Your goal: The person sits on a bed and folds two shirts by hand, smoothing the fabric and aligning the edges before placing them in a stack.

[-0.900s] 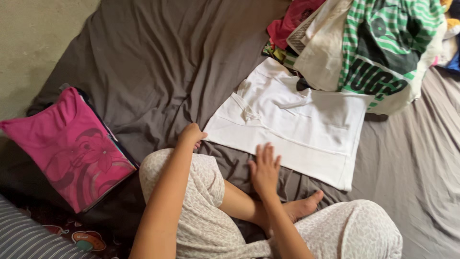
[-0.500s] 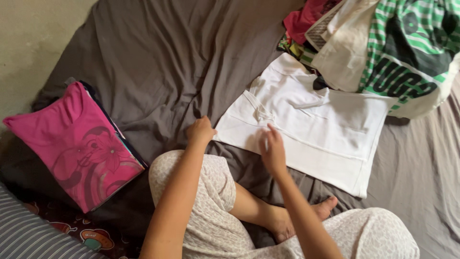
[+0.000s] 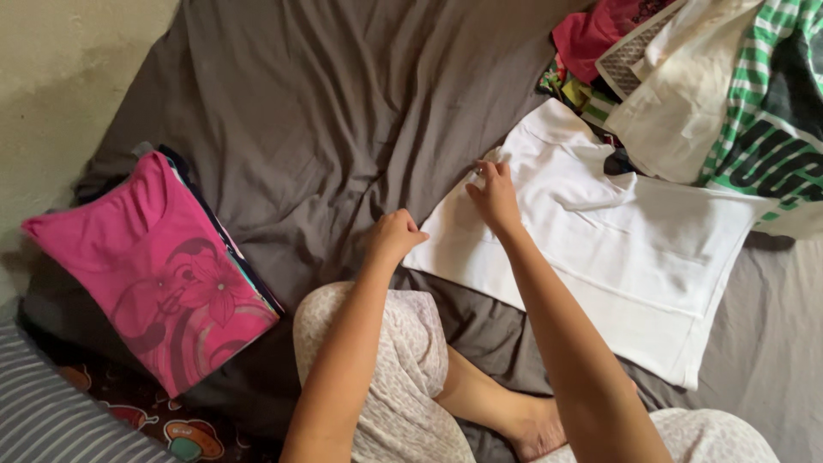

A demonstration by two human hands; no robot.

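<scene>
Left hand (image 3: 396, 236) curled into a loose fist at the near-left corner of the white garment (image 3: 600, 240), knuckles on the grey sheet (image 3: 326, 111); looks like it pins that corner so the cloth stays flat; whether it actually grips fabric, can't tell. Right hand (image 3: 495, 193) just beyond it, fingers narrow, pinching the garment's left edge near the strap or neckline fold. Garment lies spread flat ahead of both hands, running right. Unfolded heap (image 3: 711, 94) sits past the right hand, touching the garment's far edge; folded pink shirt (image 3: 154, 266) tops a stack well left of the left hand, apart from the heap.
</scene>
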